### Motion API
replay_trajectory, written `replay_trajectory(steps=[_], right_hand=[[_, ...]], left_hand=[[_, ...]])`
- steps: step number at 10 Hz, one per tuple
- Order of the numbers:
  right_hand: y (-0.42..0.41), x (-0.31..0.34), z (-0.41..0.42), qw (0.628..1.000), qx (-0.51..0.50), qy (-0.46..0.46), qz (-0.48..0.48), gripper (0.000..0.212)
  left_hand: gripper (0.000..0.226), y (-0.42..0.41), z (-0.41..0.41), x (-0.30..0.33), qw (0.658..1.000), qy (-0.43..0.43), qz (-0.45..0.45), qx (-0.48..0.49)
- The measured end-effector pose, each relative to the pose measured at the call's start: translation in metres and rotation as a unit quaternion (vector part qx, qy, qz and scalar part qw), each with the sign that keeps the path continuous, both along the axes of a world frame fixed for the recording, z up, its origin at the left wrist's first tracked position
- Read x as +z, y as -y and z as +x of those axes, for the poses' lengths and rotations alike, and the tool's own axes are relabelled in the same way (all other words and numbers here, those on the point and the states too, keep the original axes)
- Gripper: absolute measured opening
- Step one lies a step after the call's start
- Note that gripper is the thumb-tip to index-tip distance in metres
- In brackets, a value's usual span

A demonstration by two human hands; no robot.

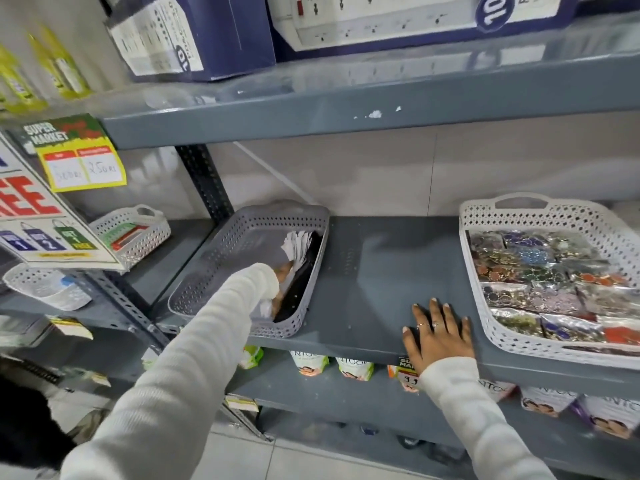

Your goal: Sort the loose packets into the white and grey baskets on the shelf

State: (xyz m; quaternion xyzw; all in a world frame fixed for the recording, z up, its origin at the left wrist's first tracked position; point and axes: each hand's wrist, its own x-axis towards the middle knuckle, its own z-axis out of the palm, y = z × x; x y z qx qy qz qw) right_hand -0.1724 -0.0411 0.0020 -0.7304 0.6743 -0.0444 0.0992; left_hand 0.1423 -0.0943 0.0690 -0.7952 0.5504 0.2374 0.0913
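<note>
Left hand [282, 271]: inside grey basket [214, 261], among packets [298, 268]; grip state cannot be told.
Right hand [438, 332]: flat on shelf [374, 271], fingers spread, holding nothing.
White basket [491, 303]: right, full of packets.

Grey perforated basket [221, 258], white lattice basket [491, 292] of multicoloured glittery packets [540, 282], slate-grey shelf [374, 271].

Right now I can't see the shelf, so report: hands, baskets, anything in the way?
Left hand inside grey perforated basket, on packets. Right hand flat on shelf, empty. White lattice basket full. No obstruction.
</note>
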Motion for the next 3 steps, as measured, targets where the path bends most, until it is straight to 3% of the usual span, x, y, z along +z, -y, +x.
replay_trajectory(steps=[1,2,3], right_hand=[[0.001,0.002,0.000,1.000,0.002,0.005,0.013,0.060],[-0.001,0.009,-0.001,1.000,0.022,0.004,0.013,0.071],[-0.001,0.016,-0.003,0.999,0.021,-0.010,0.025,0.064]], left_hand=[[0.110,-0.002,-0.006,0.004,0.999,0.026,0.029,-0.007],[0.106,-0.007,-0.015,0.011,0.985,0.106,0.133,-0.035],[0.103,-0.015,-0.026,0.042,0.985,0.117,0.118,-0.046]])
